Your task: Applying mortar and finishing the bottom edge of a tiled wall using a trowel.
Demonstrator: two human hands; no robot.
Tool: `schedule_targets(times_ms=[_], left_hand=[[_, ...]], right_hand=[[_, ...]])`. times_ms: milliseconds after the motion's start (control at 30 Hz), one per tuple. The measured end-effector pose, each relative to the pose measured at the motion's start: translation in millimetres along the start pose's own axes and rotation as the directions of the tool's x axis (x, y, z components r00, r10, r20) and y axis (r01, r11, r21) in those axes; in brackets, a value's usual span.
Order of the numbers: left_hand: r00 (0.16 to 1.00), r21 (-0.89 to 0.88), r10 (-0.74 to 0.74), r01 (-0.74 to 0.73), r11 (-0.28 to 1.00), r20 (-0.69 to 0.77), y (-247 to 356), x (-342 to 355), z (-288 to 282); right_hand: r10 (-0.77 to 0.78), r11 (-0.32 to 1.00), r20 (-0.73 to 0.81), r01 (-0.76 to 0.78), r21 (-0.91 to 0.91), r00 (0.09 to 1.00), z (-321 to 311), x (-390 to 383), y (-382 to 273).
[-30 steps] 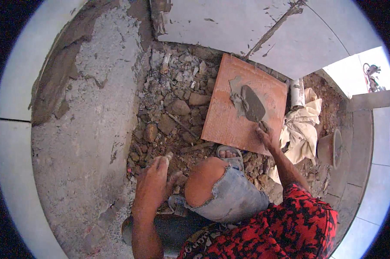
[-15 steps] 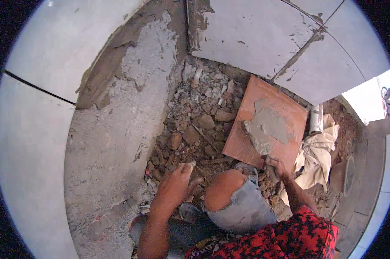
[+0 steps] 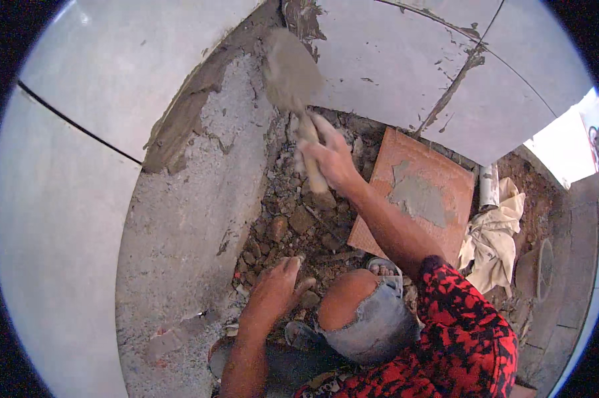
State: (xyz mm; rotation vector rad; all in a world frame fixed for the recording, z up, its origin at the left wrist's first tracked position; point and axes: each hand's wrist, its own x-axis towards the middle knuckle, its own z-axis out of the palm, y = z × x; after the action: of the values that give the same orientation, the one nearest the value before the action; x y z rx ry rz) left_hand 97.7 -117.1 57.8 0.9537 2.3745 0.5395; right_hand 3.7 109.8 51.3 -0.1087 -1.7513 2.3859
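Note:
My right hand (image 3: 331, 156) grips the wooden handle of a trowel (image 3: 312, 159), its arm stretched forward. Grey-brown mortar covers the trowel's blade, slightly blurred, up at the corner where the rough wall strip meets the far tiled wall. Near my knee, my left hand (image 3: 273, 292) hovers over the rubble with its thumb apart from the fingers and nothing seen in it. A terracotta-coloured tile (image 3: 405, 136) lies tilted on the rubble, partly behind my right forearm. On its ribbed face sits a patch of wet mortar (image 3: 420, 198).
Broken stones and rubble (image 3: 293, 212) cover the ground between the walls. Large pale tiles (image 3: 67, 219) face the left wall, beside a bare concrete strip (image 3: 180, 225). Right of the terracotta tile are a white pipe (image 3: 488, 186), a crumpled cream cloth (image 3: 495, 245) and a round-rimmed container (image 3: 543, 272).
My right hand has swung from the tile's near edge up to the far corner, carrying the trowel with mortar. Less mortar lies on the tile. My left hand stays near my knee.

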Motion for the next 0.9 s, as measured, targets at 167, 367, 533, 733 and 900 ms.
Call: schedule_targets(times_ms=[167, 367, 533, 733, 900], left_hand=[[1.0, 0.037, 0.002, -0.003, 0.999, 0.029, 2.3, -1.9, 1.2], [0.998, 0.045, 0.064, -0.063, 0.997, -0.013, 2.0, -5.1, 5.4], [0.999, 0.067, 0.025, -0.028, 0.997, 0.04, 11.4, -6.0, -5.6], [0.999, 0.015, -0.004, 0.003, 1.0, 0.053, 13.1, -8.1, -7.2], [0.998, 0.047, 0.045, -0.046, 0.998, 0.037, 14.4, -5.8, -2.9]], right_hand=[[-0.177, 0.978, -0.173, 0.153, -0.144, 0.969, 30.5, 40.5, -20.4], [-0.327, 0.866, -0.036, 0.284, -0.411, 0.944, 65.5, 40.1, -84.1], [-0.272, 0.956, 0.034, 0.274, -0.105, 0.962, 77.5, 14.7, -104.4], [-0.261, 0.961, -0.123, 0.27, 0.065, 0.957, 48.6, -16.9, -85.5], [-0.263, 0.934, -0.229, 0.187, -0.305, 0.937, 6.9, 60.7, -37.4]])
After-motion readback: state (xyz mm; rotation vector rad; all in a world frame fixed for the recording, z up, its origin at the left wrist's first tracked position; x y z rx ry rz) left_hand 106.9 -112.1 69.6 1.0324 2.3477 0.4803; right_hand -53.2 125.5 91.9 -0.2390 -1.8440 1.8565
